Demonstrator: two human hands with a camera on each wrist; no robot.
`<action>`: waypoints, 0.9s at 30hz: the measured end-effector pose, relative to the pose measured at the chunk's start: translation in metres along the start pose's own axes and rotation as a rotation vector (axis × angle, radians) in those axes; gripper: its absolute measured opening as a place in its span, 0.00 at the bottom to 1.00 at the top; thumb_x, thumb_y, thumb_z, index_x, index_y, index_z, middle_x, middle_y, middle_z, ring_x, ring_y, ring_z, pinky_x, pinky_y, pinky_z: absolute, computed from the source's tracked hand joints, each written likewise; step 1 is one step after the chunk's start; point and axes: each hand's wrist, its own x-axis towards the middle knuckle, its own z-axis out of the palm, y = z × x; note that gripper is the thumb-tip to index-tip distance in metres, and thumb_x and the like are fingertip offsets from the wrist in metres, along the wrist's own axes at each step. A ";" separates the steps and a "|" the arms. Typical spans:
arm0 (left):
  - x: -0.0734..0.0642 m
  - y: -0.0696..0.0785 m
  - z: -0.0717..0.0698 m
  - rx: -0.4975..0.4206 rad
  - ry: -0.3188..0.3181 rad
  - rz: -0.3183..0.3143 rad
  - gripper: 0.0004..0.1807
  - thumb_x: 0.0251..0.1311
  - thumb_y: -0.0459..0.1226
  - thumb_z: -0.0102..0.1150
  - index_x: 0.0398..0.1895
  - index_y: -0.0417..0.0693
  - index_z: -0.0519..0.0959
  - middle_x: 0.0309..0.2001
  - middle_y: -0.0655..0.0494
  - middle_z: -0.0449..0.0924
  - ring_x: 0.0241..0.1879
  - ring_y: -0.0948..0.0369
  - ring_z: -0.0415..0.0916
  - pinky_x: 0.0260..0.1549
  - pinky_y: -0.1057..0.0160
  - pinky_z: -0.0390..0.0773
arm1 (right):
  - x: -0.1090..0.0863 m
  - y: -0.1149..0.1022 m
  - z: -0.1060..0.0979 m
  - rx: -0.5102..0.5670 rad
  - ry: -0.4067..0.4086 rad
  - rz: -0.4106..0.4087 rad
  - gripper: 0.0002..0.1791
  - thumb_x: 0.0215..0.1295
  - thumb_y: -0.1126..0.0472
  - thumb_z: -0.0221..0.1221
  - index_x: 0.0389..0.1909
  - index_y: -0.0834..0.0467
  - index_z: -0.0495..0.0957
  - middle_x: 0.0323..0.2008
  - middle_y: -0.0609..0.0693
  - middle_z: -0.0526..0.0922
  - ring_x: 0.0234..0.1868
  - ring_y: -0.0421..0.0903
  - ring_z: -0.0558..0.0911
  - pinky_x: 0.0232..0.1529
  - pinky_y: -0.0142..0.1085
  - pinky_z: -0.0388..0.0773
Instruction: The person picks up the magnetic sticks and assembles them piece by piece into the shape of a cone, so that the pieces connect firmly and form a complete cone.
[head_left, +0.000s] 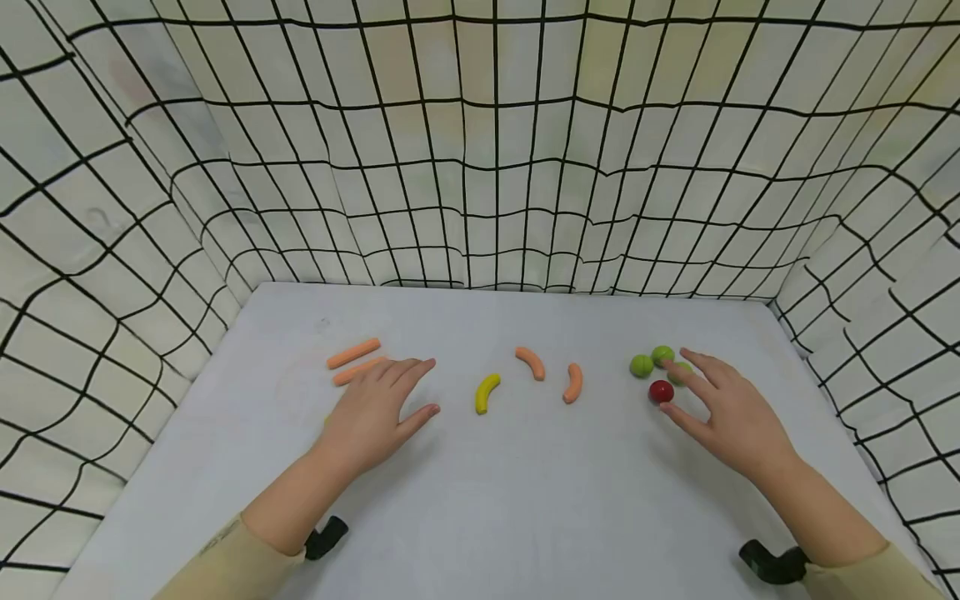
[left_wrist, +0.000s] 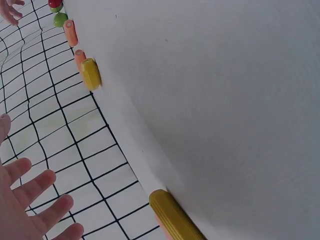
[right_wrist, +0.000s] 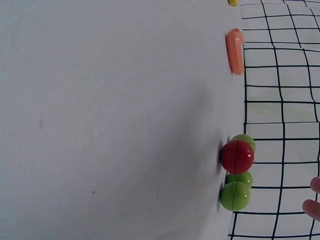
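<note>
My left hand (head_left: 375,417) hovers above the table with its fingers spread and nothing in them. Beside it lie two straight orange sticks (head_left: 353,353), the nearer one partly hidden by the fingers. A ridged yellow piece (left_wrist: 175,215) shows below that hand in the left wrist view; the head view has it almost wholly covered. My right hand (head_left: 735,417), fingers loosely extended and holding nothing, hangs over a red ball (head_left: 662,392) and several green balls (head_left: 641,366). In the right wrist view its fingertips (right_wrist: 312,209) are apart from the balls.
Between the hands lie a curved yellow banana-shaped piece (head_left: 487,393) and two curved orange sausage-shaped pieces (head_left: 531,363). All rest on a white table (head_left: 495,517). Black netting (head_left: 495,167) over pale walls encloses its back and both sides.
</note>
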 end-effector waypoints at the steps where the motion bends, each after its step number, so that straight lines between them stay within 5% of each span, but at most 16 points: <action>1: 0.001 0.000 0.000 -0.014 -0.003 -0.003 0.35 0.67 0.57 0.56 0.73 0.54 0.65 0.64 0.54 0.73 0.63 0.53 0.68 0.63 0.47 0.65 | 0.000 0.000 0.000 0.006 0.000 0.009 0.34 0.57 0.50 0.70 0.64 0.50 0.73 0.65 0.60 0.70 0.63 0.63 0.70 0.57 0.61 0.69; 19: 0.023 0.009 0.010 -0.215 -0.123 -0.201 0.31 0.68 0.55 0.56 0.72 0.57 0.67 0.59 0.58 0.78 0.55 0.55 0.76 0.49 0.51 0.77 | 0.002 0.019 0.006 0.144 -0.182 0.328 0.30 0.68 0.51 0.62 0.67 0.58 0.71 0.62 0.66 0.72 0.61 0.68 0.71 0.54 0.64 0.70; 27: 0.035 0.011 0.015 -0.240 -0.156 -0.240 0.30 0.68 0.54 0.57 0.71 0.58 0.68 0.57 0.59 0.79 0.51 0.57 0.78 0.42 0.54 0.79 | 0.005 0.029 0.013 0.173 -0.236 0.389 0.31 0.70 0.47 0.60 0.67 0.59 0.70 0.62 0.67 0.71 0.55 0.66 0.75 0.49 0.61 0.74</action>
